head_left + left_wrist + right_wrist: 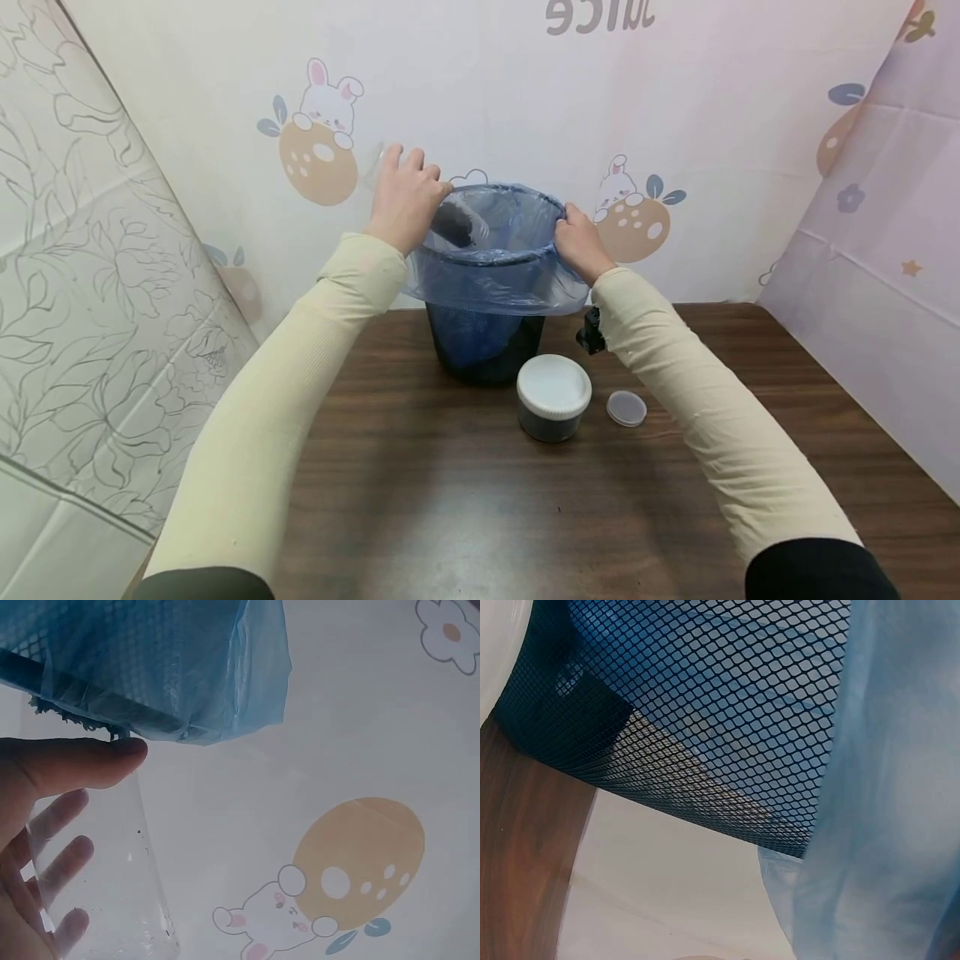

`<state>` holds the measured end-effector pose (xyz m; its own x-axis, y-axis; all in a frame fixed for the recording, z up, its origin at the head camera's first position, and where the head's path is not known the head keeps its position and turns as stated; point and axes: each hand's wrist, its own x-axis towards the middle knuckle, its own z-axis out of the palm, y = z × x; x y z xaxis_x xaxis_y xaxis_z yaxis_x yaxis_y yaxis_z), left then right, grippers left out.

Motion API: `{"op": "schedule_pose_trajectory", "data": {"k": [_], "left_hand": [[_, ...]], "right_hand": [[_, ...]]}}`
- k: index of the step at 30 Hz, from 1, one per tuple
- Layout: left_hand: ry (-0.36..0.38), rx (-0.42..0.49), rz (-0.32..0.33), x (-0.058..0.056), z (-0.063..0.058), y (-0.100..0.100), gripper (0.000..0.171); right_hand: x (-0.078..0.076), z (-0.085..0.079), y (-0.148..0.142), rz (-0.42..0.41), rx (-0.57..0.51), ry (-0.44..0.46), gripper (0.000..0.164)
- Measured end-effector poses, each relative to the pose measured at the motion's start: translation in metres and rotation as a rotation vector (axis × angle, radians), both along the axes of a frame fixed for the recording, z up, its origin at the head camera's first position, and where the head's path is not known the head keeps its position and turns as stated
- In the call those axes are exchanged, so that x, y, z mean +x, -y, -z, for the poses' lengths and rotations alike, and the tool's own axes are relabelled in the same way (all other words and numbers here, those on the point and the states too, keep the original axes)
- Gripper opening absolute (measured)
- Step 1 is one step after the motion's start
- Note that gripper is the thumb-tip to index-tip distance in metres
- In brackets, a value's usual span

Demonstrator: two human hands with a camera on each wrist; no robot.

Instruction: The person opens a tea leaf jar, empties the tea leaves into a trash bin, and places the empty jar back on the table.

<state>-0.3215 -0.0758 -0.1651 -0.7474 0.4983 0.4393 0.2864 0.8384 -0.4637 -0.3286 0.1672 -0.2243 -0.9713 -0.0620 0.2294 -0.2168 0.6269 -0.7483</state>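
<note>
My left hand [408, 200] holds a clear plastic cup [112, 892], tipped with its mouth over the rim of a black mesh trash bin [487, 358]. Dark, shredded bits [453, 223] lie at the cup's mouth, and a few specks cling to its wall. In the left wrist view the thumb [90, 763] lies along one side, with fingers round the other. A blue plastic bag [495, 287] lines the bin and folds down over its outside. On the bin's right side my right hand [581, 242] grips the bag-covered rim; the right wrist view leaves this hand out.
In front of the bin stands a jar [553, 400] with a white lid and dark contents. A small translucent lid [626, 408] lies to its right on the brown wooden table [465, 500]. Printed cloth [480, 100] hangs close behind the bin.
</note>
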Motion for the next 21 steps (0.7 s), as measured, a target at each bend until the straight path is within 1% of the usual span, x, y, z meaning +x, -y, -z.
{"op": "schedule_pose_trajectory", "data": {"k": [8, 15, 21], "left_hand": [[-0.001, -0.050, 0.002, -0.0020, -0.0016, -0.0011, 0.028], [-0.005, -0.078, -0.002, -0.0026, -0.0006, -0.0004, 0.030], [-0.045, -0.129, 0.023, -0.0042, 0.0001, -0.0015, 0.026]], "right_hand": [[0.0004, 0.0000, -0.0004, -0.008, 0.000, 0.011, 0.052], [0.0009, 0.0007, 0.0012, -0.006, -0.011, 0.012, 0.052], [-0.0013, 0.0008, 0.0002, 0.002, 0.002, 0.005, 0.052]]}}
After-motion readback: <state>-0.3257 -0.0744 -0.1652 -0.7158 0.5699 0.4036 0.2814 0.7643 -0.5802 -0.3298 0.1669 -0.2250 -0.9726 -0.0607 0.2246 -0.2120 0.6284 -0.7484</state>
